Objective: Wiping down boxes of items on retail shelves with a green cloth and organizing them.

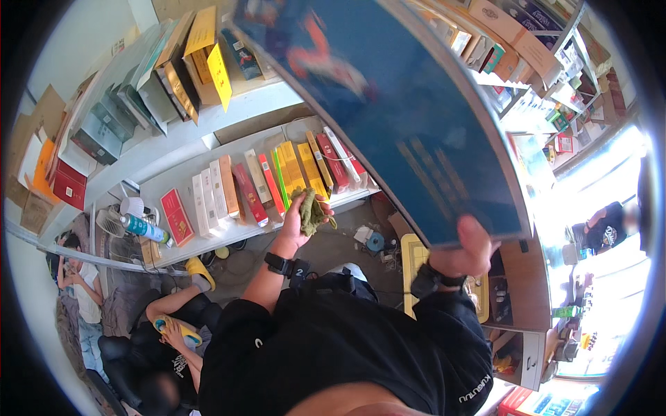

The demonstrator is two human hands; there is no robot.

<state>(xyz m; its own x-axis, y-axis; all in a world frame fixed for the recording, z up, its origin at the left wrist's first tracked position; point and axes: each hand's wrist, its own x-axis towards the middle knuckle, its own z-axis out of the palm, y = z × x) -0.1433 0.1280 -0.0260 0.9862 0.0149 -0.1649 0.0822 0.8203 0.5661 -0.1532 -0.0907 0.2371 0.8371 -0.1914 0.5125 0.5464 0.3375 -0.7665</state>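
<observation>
My right hand (471, 252) grips the near edge of a large dark blue framed panel (385, 99). The panel is raised and tilted before me, with a blurred red and white picture and faint lines of writing on it. A crumpled olive-green cloth (313, 210) rests in my left hand (299, 221), its fingers curled around it. Beyond the cloth, a row of cigarette cartons (250, 193) stands on a white shelf (187, 249). Part of the shelf's right end is hidden by the panel.
Boxes (200, 52) line an upper shelf. A spray can (145, 229) lies beside a small fan (110, 222) at left. One person (171, 343) sits low at left holding a yellow slipper; others are further off. A yellow-rimmed tray (411, 260) is below the panel.
</observation>
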